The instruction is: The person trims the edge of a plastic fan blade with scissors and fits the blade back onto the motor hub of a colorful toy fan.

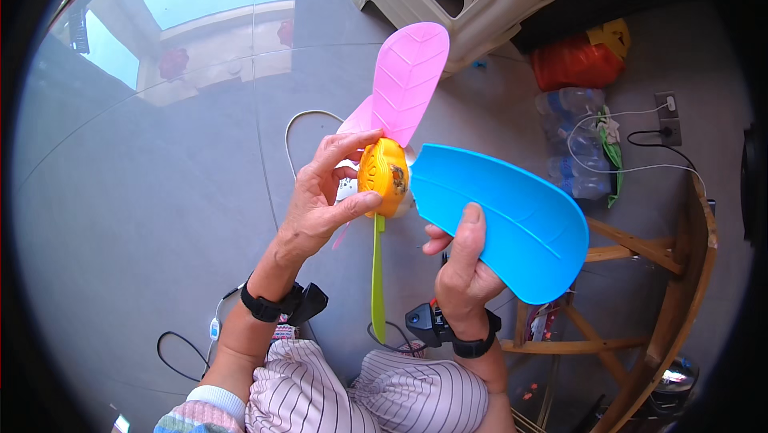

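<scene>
My left hand (pixel 320 185) grips a round yellow hub (pixel 379 179) with molded ridges, its thumb and fingers bent around the rim. Above the hub stands a pink leaf-shaped blade (pixel 412 73), with a second pink piece (pixel 358 118) partly behind it. A narrow green blade (pixel 378 281), seen nearly edge-on, hangs below. To the right, a wide blue leaf-shaped blade (pixel 520 217) meets the hub's side; whether it is fixed there I cannot tell. My right hand (pixel 466 261) pinches this blue blade, thumb on top and fingers beneath.
A beige plastic stool (pixel 496 1) lies at the top. Plastic bottles (pixel 570 105), a red bag (pixel 576 65) and a wall socket (pixel 668 121) with cables are at the right. A curved wooden frame (pixel 680 297) stands at lower right. A black cable (pixel 180 337) curls at lower left.
</scene>
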`<act>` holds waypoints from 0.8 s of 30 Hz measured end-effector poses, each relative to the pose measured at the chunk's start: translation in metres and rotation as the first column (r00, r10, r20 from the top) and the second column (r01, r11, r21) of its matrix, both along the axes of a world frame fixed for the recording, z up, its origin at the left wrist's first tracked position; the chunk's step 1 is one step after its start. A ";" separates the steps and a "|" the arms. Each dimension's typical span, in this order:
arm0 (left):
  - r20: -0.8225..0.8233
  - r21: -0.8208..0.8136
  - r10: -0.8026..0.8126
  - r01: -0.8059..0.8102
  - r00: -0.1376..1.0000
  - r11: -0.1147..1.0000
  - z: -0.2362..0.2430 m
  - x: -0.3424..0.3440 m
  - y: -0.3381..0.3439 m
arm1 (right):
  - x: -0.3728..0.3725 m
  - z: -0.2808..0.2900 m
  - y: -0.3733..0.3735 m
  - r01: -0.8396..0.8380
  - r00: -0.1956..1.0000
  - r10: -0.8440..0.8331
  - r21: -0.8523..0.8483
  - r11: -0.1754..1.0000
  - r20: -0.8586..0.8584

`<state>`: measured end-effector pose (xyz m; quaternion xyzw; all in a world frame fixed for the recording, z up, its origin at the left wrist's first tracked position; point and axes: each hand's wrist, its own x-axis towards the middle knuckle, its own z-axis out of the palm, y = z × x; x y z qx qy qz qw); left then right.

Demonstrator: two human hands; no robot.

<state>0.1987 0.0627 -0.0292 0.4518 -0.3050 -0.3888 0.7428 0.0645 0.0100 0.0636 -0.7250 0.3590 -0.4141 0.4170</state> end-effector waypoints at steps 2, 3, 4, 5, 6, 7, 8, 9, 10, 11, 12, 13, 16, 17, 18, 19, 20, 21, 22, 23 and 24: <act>0.013 -0.012 0.001 -0.001 1.000 1.000 -0.003 -0.001 -0.001 | 0.002 -0.002 0.003 -0.026 1.000 0.027 0.054 0.998 -0.006; 0.013 -0.010 0.001 -0.001 1.000 1.000 -0.003 -0.001 0.000 | 0.002 -0.005 0.003 -0.027 1.000 0.027 0.055 0.998 -0.006; 0.025 -0.020 -0.004 0.005 1.000 1.000 -0.003 -0.001 -0.001 | 0.002 -0.009 0.002 -0.016 1.000 0.017 0.028 0.999 -0.009; 0.036 -0.030 -0.009 0.011 0.999 0.999 -0.002 -0.001 -0.001 | 0.003 -0.011 0.002 -0.006 1.000 0.006 0.001 1.000 -0.011; 0.037 -0.031 -0.009 0.010 0.999 0.999 -0.002 -0.001 -0.001 | 0.006 -0.011 0.003 -0.007 1.000 0.007 -0.001 1.000 -0.010; 0.034 -0.015 -0.001 0.002 0.999 1.000 -0.002 -0.002 -0.001 | 0.010 -0.012 0.005 0.015 1.000 -0.016 -0.030 0.999 -0.008; 0.032 0.001 0.006 -0.006 0.999 1.000 -0.003 -0.002 -0.001 | 0.014 -0.012 0.005 0.038 0.999 -0.038 -0.059 0.998 -0.006; 0.033 0.002 0.007 -0.007 0.999 1.000 -0.003 -0.002 -0.001 | 0.015 -0.011 0.005 0.037 0.999 -0.037 -0.058 0.998 -0.005; 0.028 -0.003 0.006 -0.006 1.000 1.000 -0.004 -0.002 0.000 | 0.015 -0.009 0.005 0.025 0.999 -0.027 -0.062 0.998 -0.030; 0.023 -0.008 0.004 -0.004 1.000 1.000 -0.005 -0.002 0.000 | 0.015 -0.008 0.005 0.013 0.998 -0.017 -0.066 0.998 -0.055; 0.023 -0.008 0.004 -0.004 1.000 1.000 -0.006 -0.002 0.000 | 0.016 -0.006 0.005 0.013 0.998 -0.017 -0.066 0.998 -0.055; 0.023 -0.014 0.010 -0.009 1.000 1.000 -0.006 -0.002 0.000 | 0.016 -0.005 0.006 0.008 0.998 -0.012 -0.056 0.998 -0.068; 0.024 -0.015 0.015 -0.015 1.000 1.000 -0.005 -0.002 0.000 | 0.015 -0.008 0.006 -0.001 0.997 -0.005 -0.083 0.997 -0.076; 0.025 -0.009 0.017 -0.017 1.000 1.000 -0.005 -0.002 0.000 | 0.014 -0.011 0.006 -0.006 0.998 -0.002 -0.120 0.993 -0.070; 0.025 -0.009 0.016 -0.016 1.000 1.000 -0.005 -0.002 -0.001 | 0.014 -0.012 0.006 -0.005 0.998 -0.003 -0.120 0.993 -0.070; 0.025 -0.007 0.013 -0.013 1.000 1.000 -0.005 -0.002 -0.001 | 0.015 -0.013 0.006 0.014 0.999 -0.019 -0.095 0.995 -0.049; 0.026 -0.005 0.010 -0.010 1.000 1.000 -0.005 -0.002 -0.001 | 0.016 -0.013 0.006 0.033 0.999 -0.035 -0.070 0.997 -0.027; 0.026 -0.004 0.011 -0.011 1.000 1.000 -0.004 -0.001 -0.001 | 0.016 -0.013 0.006 0.033 0.999 -0.035 -0.069 0.997 -0.027; 0.029 -0.002 0.009 -0.009 1.000 1.000 -0.004 -0.001 -0.001 | 0.016 -0.013 0.006 0.028 0.999 -0.030 -0.072 0.997 -0.024; 0.032 0.000 0.007 -0.007 0.999 1.000 -0.003 -0.001 0.000 | 0.015 -0.013 0.006 0.024 0.999 -0.025 -0.075 0.997 -0.021; 0.033 0.001 0.008 -0.008 0.999 1.000 -0.003 -0.001 0.000 | 0.014 -0.013 0.006 0.023 0.999 -0.024 -0.074 0.997 -0.021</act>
